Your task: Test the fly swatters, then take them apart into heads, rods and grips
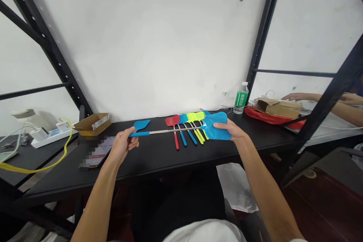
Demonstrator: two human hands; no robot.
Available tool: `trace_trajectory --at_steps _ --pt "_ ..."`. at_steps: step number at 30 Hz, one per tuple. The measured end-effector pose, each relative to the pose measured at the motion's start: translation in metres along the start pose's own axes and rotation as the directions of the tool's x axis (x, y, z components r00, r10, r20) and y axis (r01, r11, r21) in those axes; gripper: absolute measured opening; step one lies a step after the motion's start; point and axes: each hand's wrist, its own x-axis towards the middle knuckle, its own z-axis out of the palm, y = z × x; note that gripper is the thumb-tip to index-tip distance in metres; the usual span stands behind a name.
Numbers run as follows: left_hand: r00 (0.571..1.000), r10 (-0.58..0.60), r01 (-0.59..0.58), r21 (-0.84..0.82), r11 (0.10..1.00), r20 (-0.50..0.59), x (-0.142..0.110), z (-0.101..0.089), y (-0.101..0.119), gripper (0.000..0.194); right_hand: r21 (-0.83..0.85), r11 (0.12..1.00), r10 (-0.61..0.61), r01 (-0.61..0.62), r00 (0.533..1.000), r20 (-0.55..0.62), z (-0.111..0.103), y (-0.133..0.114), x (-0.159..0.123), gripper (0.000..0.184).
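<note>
A blue fly swatter [217,130] with an extended metal rod is held level above the black table, between both hands. My left hand [122,144] is closed around the end of its blue handle. At the other end, my right hand [233,130] pinches the perforated head, thumb on top. Beneath lies a row of swatters: a red swatter [176,140], blue swatters [192,136] and yellow-green swatters [199,136], handles toward me. Another blue swatter head [141,124] shows just beyond my left hand; the rest of it is hidden.
A phone [99,153] and an open cardboard box [93,124] are at left, near a power strip [53,137] and yellow cable [65,147]. A water bottle [241,98] stands at back right. Past the shelf post, another person's hand [302,96] is above a torn carton [278,107].
</note>
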Motion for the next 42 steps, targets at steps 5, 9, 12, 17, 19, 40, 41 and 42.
trace_trajectory --at_steps 5,9,12,17,19,40,41,42 --pt "0.998 -0.054 0.059 0.183 0.981 -0.028 0.002 -0.008 -0.003 0.048 -0.002 1.0 -0.005 0.005 0.999 -0.052 -0.009 -0.002 -0.003 0.053" --pt "0.999 -0.052 0.049 0.181 0.982 0.014 0.003 -0.006 -0.007 0.051 -0.005 1.0 0.002 -0.002 0.999 -0.049 -0.009 -0.001 -0.002 0.05" --pt "0.999 -0.024 0.018 0.137 0.99 0.042 0.003 0.001 -0.011 0.053 0.001 1.0 0.006 -0.006 0.999 -0.042 -0.006 -0.001 -0.001 0.048" --pt "0.999 -0.005 0.001 0.113 0.994 0.042 0.003 0.009 -0.017 0.052 -0.031 0.999 0.009 -0.012 0.996 -0.086 -0.007 -0.001 0.0 0.048" --pt "0.999 0.014 -0.019 0.102 0.995 0.047 0.003 0.009 -0.017 0.052 -0.051 0.999 0.011 -0.016 0.995 -0.103 -0.008 -0.001 0.0 0.048" --pt "0.98 -0.06 0.032 0.148 0.988 0.188 -0.005 0.052 -0.015 0.057 -0.038 0.999 -0.005 0.006 1.0 0.009 0.042 0.02 0.016 0.044" --pt "0.977 -0.069 0.039 0.152 0.988 0.201 -0.005 0.053 -0.014 0.056 -0.034 0.999 -0.006 0.007 1.0 0.01 0.04 0.019 0.016 0.044" --pt "0.974 -0.079 0.045 0.157 0.987 0.214 -0.006 0.055 -0.014 0.055 -0.032 0.999 -0.006 0.006 1.0 0.007 0.038 0.017 0.015 0.045"
